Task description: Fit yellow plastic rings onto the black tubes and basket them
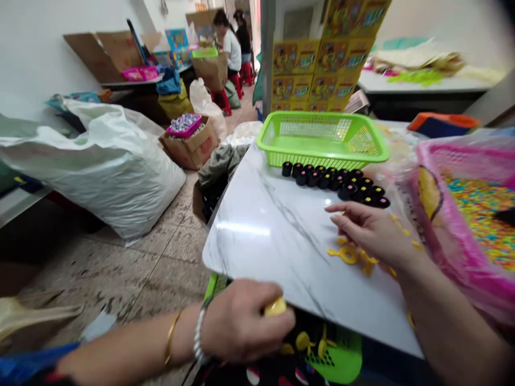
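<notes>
My left hand (245, 321) is closed in front of the table's near edge. Between its thumb and fingers shows a small pale yellow plastic piece (276, 307), mostly covered. Over the white marbled table (257, 257) is my right hand (372, 230), thumb and forefinger stretched out and apart, with nothing visible between them. Beneath and beside it lie loose yellow plastic parts (348, 254), some with a ring shape. Just beyond its fingertips stand rows of small black caps (325, 179) with pink or yellow centres. Below the table edge, yellow round-ended pieces (303, 340) lie in a green basket (341, 364).
A green basket (322, 155) stands behind the caps. At right is a pink basket (450, 225) lined with plastic and holding tiny coloured pieces. Stacked yellow boxes (314, 69) rise behind. On the floor at left sits a large white sack (116, 166). Two people sit far back.
</notes>
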Motion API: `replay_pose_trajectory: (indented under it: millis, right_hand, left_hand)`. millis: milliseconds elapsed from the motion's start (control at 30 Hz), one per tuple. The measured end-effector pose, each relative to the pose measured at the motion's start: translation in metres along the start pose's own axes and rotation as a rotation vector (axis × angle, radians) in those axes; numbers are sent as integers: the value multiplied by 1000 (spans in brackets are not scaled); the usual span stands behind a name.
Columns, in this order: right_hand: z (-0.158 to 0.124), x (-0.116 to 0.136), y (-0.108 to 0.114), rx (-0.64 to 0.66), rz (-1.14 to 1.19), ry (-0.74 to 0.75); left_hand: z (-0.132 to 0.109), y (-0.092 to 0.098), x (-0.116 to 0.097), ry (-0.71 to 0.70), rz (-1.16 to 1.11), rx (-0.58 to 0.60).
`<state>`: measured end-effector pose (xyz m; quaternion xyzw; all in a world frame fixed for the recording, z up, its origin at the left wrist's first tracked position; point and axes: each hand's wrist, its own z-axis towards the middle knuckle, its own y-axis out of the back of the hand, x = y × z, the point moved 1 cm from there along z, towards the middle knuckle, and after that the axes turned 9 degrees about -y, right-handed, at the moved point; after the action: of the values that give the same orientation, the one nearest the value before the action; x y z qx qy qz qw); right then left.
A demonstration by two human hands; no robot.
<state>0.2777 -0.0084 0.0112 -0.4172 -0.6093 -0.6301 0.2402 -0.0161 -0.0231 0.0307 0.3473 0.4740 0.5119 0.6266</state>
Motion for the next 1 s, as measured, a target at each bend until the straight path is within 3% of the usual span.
replay_pose_trajectory:
  millis: [133, 200, 267, 367, 433, 533, 600, 667, 800, 833, 1000]
  right_hand:
    - [5, -2, 0, -61, -147, 90]
    - [6, -3, 0, -76, -193, 106]
    - [6, -3, -2, -84, -204, 106]
    - [7, -2, -6, -114, -230, 128]
    - [9, -1, -7, -166, -286, 169]
    - [9, 1, -1, -275, -373, 199]
    - [7, 3, 10, -325, -377, 185]
    - [3, 5, 23, -253, -369, 179]
    - [-8, 11, 32, 235, -552, 164]
    - [-10, 12, 30, 303, -621, 142]
    - [-17, 20, 3, 356, -718, 192]
  left_hand:
    - [-38, 3, -17, 84, 57, 31]
    - [-45, 6, -12, 141, 29, 12]
    - [-39, 12, 5, 202, -23, -86]
    - [-6, 20, 59, 411, -55, -301]
    - [26, 20, 110, 630, -18, -292]
    - [75, 11, 183, 731, -19, -313]
    - [99, 0, 218, 771, -33, -314]
    - [115, -11, 239, 790, -48, -306]
    - [126, -20, 256, 807, -37, -299]
    - [127, -20, 257, 807, -27, -300]
    - [113, -13, 241, 776, 19, -265]
